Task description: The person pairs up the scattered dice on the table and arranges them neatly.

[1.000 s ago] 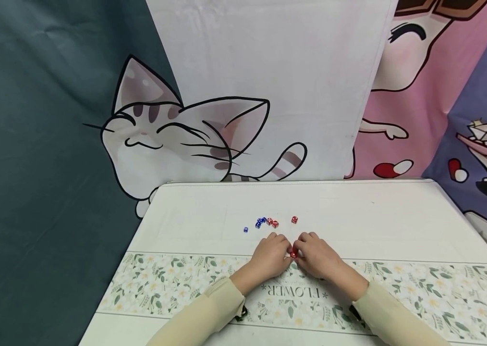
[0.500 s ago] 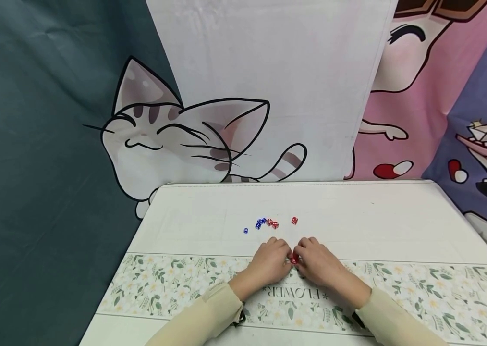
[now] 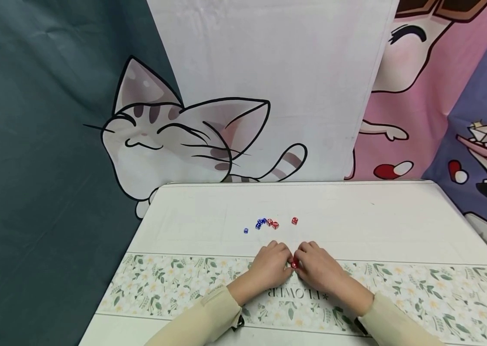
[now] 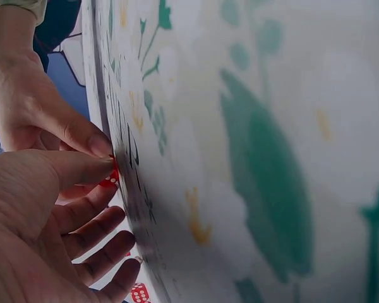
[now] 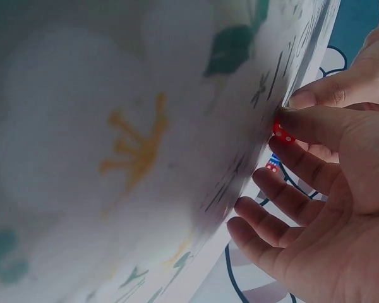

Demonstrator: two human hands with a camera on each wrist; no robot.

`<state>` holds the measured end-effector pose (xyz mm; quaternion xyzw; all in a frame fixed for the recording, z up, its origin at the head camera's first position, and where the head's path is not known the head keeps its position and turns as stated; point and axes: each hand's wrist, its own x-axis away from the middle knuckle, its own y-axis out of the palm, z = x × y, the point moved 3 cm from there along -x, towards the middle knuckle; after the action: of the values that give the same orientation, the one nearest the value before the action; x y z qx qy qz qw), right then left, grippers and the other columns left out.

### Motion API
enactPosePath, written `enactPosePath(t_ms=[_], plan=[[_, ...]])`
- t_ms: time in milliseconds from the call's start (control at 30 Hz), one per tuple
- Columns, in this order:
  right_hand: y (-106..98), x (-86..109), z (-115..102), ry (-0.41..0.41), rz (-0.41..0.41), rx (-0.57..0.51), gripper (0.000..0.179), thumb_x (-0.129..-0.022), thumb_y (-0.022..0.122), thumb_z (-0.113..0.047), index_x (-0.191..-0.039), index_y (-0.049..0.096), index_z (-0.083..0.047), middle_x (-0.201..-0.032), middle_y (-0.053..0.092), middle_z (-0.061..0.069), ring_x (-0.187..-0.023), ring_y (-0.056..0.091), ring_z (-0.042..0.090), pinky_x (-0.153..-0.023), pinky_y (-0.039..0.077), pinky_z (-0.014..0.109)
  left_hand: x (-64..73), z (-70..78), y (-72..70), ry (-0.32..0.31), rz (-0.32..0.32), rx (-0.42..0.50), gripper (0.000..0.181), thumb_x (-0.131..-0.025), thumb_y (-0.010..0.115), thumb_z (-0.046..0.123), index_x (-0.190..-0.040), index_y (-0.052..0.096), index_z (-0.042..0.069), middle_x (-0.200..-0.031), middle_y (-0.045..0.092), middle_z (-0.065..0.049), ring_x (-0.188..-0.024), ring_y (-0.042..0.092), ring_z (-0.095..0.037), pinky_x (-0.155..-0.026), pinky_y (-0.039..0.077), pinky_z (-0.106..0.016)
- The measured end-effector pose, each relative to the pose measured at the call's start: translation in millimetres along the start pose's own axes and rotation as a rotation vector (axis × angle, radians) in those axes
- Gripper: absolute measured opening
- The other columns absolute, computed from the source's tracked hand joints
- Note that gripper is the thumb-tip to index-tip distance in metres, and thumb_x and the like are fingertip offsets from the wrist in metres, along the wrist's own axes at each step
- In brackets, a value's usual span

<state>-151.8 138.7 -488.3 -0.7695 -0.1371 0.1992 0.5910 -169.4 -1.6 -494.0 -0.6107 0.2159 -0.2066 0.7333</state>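
Observation:
Both hands meet over the flowered band, with a small red die between their fingertips. From the left, my left hand pinches it with thumb and index finger. My right hand grips it the same way from the right. In the left wrist view the spotted red die shows just under the left thumb, low at the table surface. The right wrist view has the red die between right thumb and index finger, the other fingers spread loosely below. Fingers hide much of the die.
Beyond the hands, on the white tabletop, a short row joins blue dice and red dice. A lone blue die lies left of it, a lone red die right. Cartoon-printed curtains hang behind.
Both hands and the red die between them have slid a little toward the person, off the white part and onto the flowered band. The other dice lie where they were.

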Motion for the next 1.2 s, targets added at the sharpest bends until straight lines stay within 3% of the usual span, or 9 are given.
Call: enactPosePath(t_ms=[733, 1200], plan=[[-1, 13.8, -7, -0.008, -0.022, 0.003, 0.018, -0.087, 0.079, -0.024, -0.086, 0.063, -0.018, -0.095, 0.057, -0.002, -0.087, 0.051, 0.016, -0.073, 0.046, 0.036, 12.8, 8.4, -3.6, 0.056, -0.014, -0.016, 0.017, -0.088, 0.076, 0.036, -0.089, 0.068, 0.021, -0.103, 0.065, 0.008, -0.089, 0.052, -0.01, -0.073, 0.042, -0.024], [-1, 24.1, -9, -0.056, 0.009, -0.016, 0.018, -0.087, 0.078, -0.026, -0.085, 0.061, -0.02, -0.097, 0.057, -0.003, -0.089, 0.051, 0.015, -0.071, 0.046, 0.035, 18.5, 12.8, -1.3, 0.076, -0.054, -0.029, 0.019, -0.089, 0.075, 0.04, -0.091, 0.067, 0.023, -0.105, 0.064, 0.01, -0.091, 0.052, -0.008, -0.075, 0.043, -0.023]])
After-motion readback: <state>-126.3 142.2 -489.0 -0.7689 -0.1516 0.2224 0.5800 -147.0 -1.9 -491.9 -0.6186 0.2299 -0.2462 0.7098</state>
